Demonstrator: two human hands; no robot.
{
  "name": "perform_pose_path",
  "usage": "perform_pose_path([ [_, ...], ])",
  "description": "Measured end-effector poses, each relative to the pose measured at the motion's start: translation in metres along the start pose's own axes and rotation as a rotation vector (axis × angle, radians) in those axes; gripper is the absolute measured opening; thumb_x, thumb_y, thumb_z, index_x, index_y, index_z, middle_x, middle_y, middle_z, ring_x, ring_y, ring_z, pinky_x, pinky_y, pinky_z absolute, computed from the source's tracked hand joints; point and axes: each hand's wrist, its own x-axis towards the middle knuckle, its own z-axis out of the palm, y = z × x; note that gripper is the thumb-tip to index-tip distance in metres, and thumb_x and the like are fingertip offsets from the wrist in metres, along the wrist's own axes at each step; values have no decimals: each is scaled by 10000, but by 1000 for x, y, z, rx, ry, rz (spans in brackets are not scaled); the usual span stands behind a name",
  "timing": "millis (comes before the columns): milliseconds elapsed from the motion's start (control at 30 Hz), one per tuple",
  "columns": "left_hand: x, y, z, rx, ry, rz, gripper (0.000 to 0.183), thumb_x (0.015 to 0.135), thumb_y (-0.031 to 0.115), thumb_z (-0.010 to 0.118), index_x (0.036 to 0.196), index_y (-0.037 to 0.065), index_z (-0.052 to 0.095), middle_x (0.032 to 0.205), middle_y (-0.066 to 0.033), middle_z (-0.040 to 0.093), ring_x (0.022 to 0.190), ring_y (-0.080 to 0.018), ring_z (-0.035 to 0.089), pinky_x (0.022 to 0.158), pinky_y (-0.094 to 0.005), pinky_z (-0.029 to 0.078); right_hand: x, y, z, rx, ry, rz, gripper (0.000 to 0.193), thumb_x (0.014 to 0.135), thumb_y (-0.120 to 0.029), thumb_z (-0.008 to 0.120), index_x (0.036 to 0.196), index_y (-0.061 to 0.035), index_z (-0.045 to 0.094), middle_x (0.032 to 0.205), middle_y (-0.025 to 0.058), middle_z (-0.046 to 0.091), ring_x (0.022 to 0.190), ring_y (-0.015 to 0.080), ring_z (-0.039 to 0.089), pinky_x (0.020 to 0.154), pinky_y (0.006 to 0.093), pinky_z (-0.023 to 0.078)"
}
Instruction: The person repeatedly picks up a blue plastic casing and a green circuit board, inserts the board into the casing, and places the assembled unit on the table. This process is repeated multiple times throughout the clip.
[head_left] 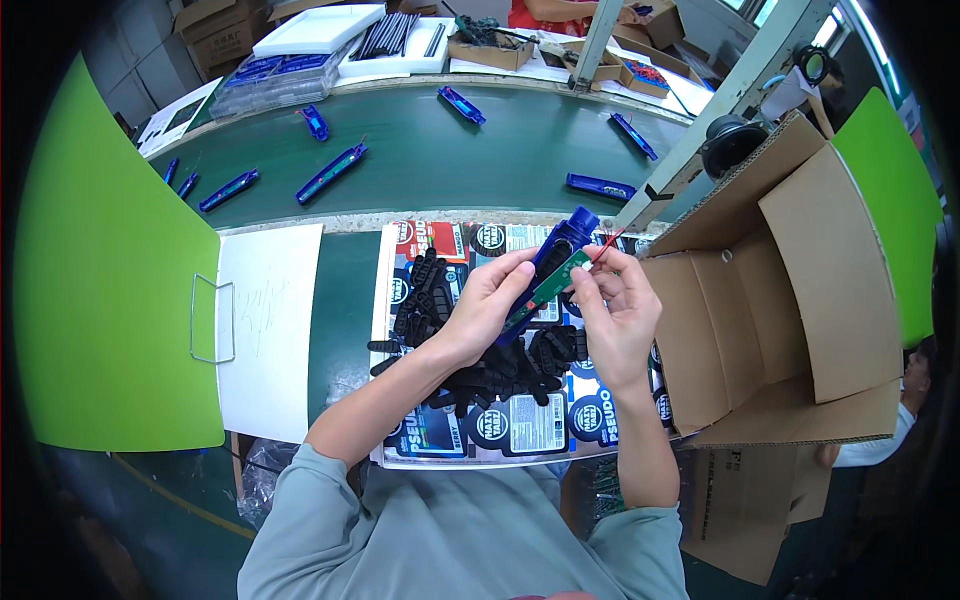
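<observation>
We see black parts (425, 305) heaped left of centre. At the frame's centre, the left hand (488, 303) closes around a blue housing (580, 223) bearing a green circuit board (550, 289); the right hand (618, 305) bends its fingers at the board's upper end, pinching what we cannot tell. Right: an open carton (838, 280).

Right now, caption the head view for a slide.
Left hand grips a blue housing; right hand touches a green circuit board, above black parts.
</observation>
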Motion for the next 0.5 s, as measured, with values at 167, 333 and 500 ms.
perform_pose_path([
  [167,0,-2,-3,29,4,41,388,1085,214,485,1386,-17,565,1122,-43,667,987,-73,605,869,-248,493,-1,5,4,-68,-9,-71,215,911,23,687,1118,67,652,951,93,665,792,105,687,703,242,546],
  [333,-1,3,-1,28,16,20,377,1078,214,500,1374,-8,574,1141,-49,673,1003,-78,616,883,-252,500,0,3,5,-52,-13,-75,225,909,16,692,1124,65,652,956,100,671,781,121,691,700,252,553],
  [500,0,2,2,15,30,51,371,1068,216,524,1367,3,579,1155,-44,679,1028,-76,624,902,-254,505,6,1,1,-174,-54,-115,216,874,19,716,1088,31,685,929,116,654,720,152,662,656,281,535],
])
